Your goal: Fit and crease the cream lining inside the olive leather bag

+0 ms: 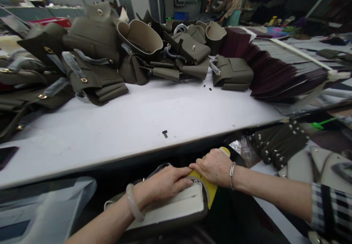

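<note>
Cream and olive, smooth as leather, the bag [183,208] sits just in front of the white desk [137,119]; from my remote seat I judge it light and soft-walled, best held by its edge. My right grip [213,167] is clamped on a yellow tool [212,192] at the bag's corner, probably stiff. My left grip [167,181] drapes over the bag; whether it pinches, I cannot tell.
</note>
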A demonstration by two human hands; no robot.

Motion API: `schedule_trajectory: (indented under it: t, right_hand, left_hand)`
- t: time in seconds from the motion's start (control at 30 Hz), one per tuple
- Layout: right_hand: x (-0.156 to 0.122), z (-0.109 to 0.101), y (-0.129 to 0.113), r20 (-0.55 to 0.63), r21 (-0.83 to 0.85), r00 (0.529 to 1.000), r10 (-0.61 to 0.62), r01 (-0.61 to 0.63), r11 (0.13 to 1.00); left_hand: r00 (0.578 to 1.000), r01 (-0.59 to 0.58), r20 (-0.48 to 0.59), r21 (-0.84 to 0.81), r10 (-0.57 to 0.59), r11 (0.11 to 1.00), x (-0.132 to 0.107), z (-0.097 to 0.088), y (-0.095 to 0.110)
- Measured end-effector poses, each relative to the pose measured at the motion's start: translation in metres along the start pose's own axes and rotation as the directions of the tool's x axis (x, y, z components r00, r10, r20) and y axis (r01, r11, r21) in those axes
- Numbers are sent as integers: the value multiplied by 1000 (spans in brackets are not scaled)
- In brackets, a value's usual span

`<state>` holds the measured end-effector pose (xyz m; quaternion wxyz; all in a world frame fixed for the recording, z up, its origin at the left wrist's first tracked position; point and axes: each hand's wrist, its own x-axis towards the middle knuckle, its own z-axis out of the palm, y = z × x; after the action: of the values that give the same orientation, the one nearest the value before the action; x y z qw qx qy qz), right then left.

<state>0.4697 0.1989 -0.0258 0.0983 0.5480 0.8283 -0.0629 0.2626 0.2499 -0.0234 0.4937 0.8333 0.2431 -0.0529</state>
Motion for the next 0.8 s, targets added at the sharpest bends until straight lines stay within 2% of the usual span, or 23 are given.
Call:
schedule_trajectory:
  t: [0.23,0.8]
  right_hand:
    - [-2,-2,-4,16,-9,998,56,-56,998]
    - [-14,9,-19,49,43,981,187,-189,981]
  left_hand:
    - [999,-32,-11,9,32,999,-1,0,-4]
    - [994,-99,-42,120,104,988,-2,8,-6]
